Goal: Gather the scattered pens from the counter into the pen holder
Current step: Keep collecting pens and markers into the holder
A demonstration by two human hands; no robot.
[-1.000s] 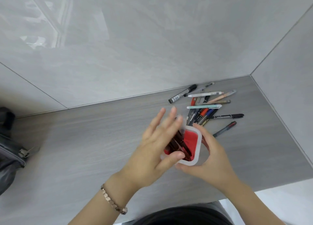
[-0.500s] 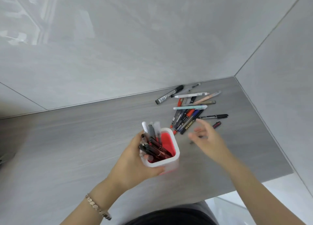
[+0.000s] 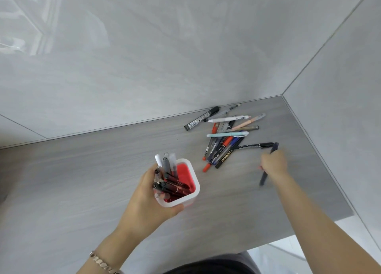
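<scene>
Pens point(image 3: 168, 183) already stand in the pen holder point(image 3: 189, 199), roughly a handful of dark and grey ones leaning toward its left wall, so I judge the job somewhat under halfway done. My left hand point(image 3: 148, 199) wraps the holder's left side and near corner, closed on it and steadying it on the counter point(image 3: 82, 180). Right of the holder and further back, a loose pile point(image 3: 225, 138) of a dozen or so pens lies untouched, with a black marker point(image 3: 201, 119) at its far edge against the wall. My right hand point(image 3: 273, 163), well to the right of the holder, is closed around a dark pen point(image 3: 268, 166) whose ends stick out above and below the fist; motion blur hides the finger placement.

Compared with half a second ago, the right hand has moved further from the holder and now grips that pen, which then lay on the counter. The holder and the left hand's hold look unchanged.
</scene>
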